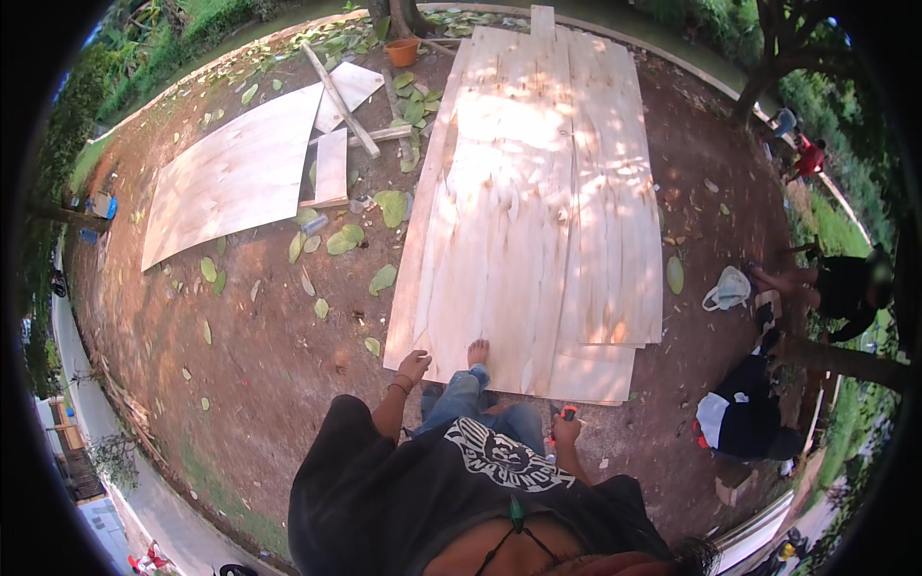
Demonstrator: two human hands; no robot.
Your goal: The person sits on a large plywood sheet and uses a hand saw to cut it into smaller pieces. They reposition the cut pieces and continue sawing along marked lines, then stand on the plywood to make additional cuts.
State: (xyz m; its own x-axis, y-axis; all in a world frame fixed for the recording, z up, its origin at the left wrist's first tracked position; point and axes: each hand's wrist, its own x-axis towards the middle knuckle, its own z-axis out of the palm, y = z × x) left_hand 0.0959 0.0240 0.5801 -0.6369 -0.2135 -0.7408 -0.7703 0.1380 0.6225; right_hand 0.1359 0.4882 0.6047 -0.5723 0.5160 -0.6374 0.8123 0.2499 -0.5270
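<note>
My left hand [414, 368] is beside the near left corner of a large stack of pale plywood sheets [509, 250]. Its fingers look loosely apart, with nothing visible in them. A tool with an orange-and-black handle [569, 413] is in my right hand [568, 432], just off the near edge of the stack; its exact kind is too small to make out. My bare foot [478, 352] rests on the near edge of the top sheet. The sheets lie slightly out of line, with one protruding at the near right.
Left on the leaf-strewn dirt lie another plywood sheet [240, 163], a narrow board [331, 165] and a wooden batten [338, 96]. An orange pot [401, 51] stands by a tree. At right are a white bag [730, 288] and people, one in dark clothes [749, 408].
</note>
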